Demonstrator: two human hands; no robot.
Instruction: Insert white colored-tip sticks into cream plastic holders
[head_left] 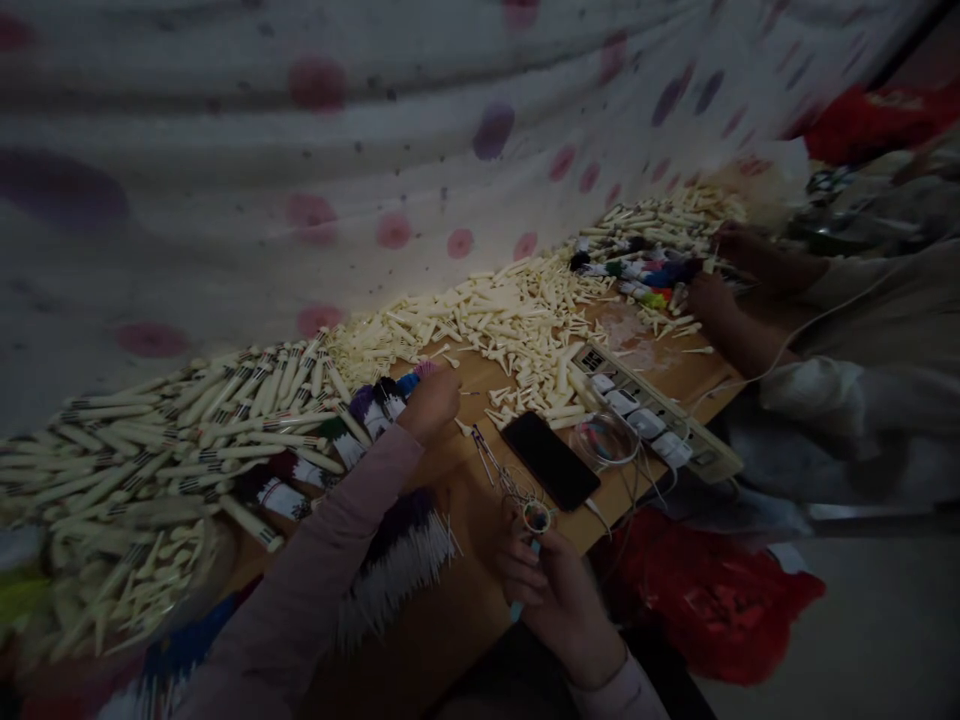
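Note:
My left hand reaches across the table with its fingers pinched together at a bundle of thin pink-ended sticks. Whether a stick is between the fingertips is hidden. Beside it lie bundles with blue, black and purple ends. Near the table's front edge my right hand is closed around a cream pen barrel, its round open end facing up with dark and coloured bits inside. A light-blue strip shows below those fingers. Under my left forearm lies a large bundle of white sticks with dark purple ends.
Cream pen barrels and small cone parts heap along the curtain. A black phone, cables and a power strip lie right of centre. Another person's hands work at far right. A red bag is below.

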